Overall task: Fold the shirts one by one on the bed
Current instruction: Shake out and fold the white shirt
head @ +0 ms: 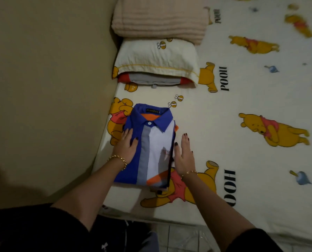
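Observation:
A folded collared shirt (151, 148) in blue, grey, white and orange lies on the bed (242, 99) near its left edge, collar pointing away from me. My left hand (127, 147) rests flat on the shirt's blue left side, fingers straight. My right hand (183, 153) lies flat with straight fingers against the shirt's right edge, touching the sheet. More folded fabric shows under the shirt's right and lower edges. A second folded garment (155, 81), grey with red sides, peeks out from under the pillow.
A cream pillow (157, 57) lies beyond the shirt, with a folded pink blanket (160, 19) behind it. A beige wall (48, 79) runs along the bed's left side. The cartoon-bear sheet stretches to the right. Tiled floor (186, 237) shows below the bed's near edge.

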